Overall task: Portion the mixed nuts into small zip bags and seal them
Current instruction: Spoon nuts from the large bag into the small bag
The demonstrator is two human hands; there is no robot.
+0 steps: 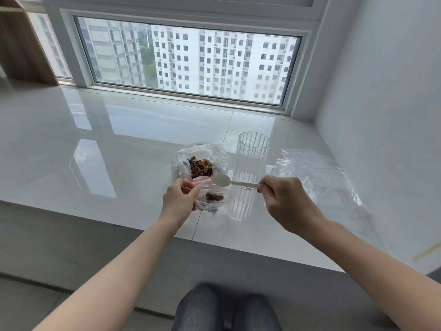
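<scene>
Filling step, centre frame: left hand (180,195) pinches the small zip bag (212,195) open on the worktop (119,139), right hand (284,199) grips an empty-looking spoon (224,180); next, probably scoop from the mixed nuts (200,167) just behind.

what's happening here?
A person is spooning mixed nuts into a small zip bag on a white ledge. The left hand holds the bag open; the right hand holds a white spoon over it. The bigger nut bag sits behind, an empty ribbed glass beside.
</scene>
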